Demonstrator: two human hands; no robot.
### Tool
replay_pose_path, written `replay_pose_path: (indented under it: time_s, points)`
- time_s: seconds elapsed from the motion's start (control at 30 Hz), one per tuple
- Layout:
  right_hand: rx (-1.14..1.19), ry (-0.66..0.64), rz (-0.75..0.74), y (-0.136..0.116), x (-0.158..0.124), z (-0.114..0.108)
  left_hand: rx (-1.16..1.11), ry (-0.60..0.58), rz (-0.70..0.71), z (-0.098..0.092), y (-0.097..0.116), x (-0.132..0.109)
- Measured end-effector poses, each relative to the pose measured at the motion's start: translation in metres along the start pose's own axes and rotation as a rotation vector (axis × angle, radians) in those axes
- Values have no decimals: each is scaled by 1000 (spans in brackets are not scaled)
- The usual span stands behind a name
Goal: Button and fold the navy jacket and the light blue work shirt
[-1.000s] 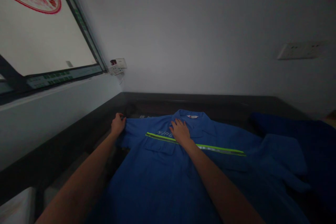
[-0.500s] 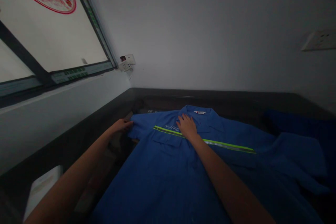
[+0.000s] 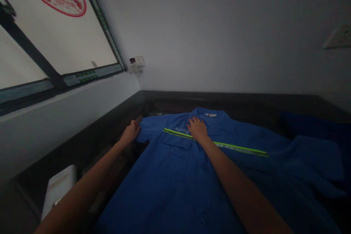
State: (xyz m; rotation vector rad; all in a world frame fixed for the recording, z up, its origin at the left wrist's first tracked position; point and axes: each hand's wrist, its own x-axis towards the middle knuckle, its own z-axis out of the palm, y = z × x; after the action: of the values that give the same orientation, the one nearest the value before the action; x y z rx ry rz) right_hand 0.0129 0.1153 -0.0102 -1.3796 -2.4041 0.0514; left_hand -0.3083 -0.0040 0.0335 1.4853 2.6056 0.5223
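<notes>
A blue short-sleeved work shirt [image 3: 175, 175] with a yellow-green reflective stripe [image 3: 236, 148] across the chest lies spread face up on a dark counter [image 3: 246, 104]. My left hand [image 3: 131, 132] is closed on the edge of the shirt's left sleeve, fingers curled round the cloth. My right hand [image 3: 197, 129] lies flat with fingers spread on the chest just below the collar, over the stripe. The shirt's other sleeve [image 3: 315, 157] stretches out to the right.
Another dark blue garment [image 3: 318, 126] lies at the right end of the counter. A white object [image 3: 59, 186] sits at the near left. A window [image 3: 46, 36] with a red round sticker and a wall socket [image 3: 136, 64] are on the left; a white wall stands behind.
The view has swung left and down a little. My left hand has shifted along the sleeve edge and closed on it. My right hand stays flat on the chest.
</notes>
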Motion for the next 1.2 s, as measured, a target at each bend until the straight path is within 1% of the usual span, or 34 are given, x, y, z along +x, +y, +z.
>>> replay_pose_path:
  time_s: [0.1,0.2,0.27,0.37,0.43,0.47,0.53,0.6,0.67,0.7,0.77,0.87,0.93,1.03,1.13,1.2]
  points:
    - [-4,2,0,0,-1,-1,118,-11,38,8,4,-11]
    - [-13,9,1,-1,-2,-2,350,-12,109,11,8,-19]
    - [-18,13,3,-1,-2,-3,470,36,164,8,11,-23]
    - [-15,14,3,-1,-2,-3,562,170,192,1,19,-22]
    - [-10,13,4,-1,-2,-3,550,241,229,-1,33,-15]
    - [-5,11,6,-1,-2,-3,517,249,270,1,43,-10]
    - [5,6,8,-1,-2,-4,406,187,387,12,68,4]
    - [12,3,13,-1,-1,-4,291,67,489,29,93,17]
    - [16,-3,19,-2,-1,-5,245,-3,531,50,110,28]
    - [18,-6,22,-2,-2,-6,241,-22,533,59,115,31]
    - [24,-9,25,-3,-2,-7,244,-45,515,74,115,35]
    - [33,-4,26,-3,-2,-7,266,-78,472,85,106,39]
    - [39,-6,27,-3,-2,-7,303,-90,426,87,100,41]
    - [44,-8,25,-2,-2,-6,354,-79,366,89,99,45]
    - [44,14,31,-3,-3,-7,373,-64,364,90,100,45]
    - [45,52,33,-6,-3,-11,385,-51,379,91,101,44]
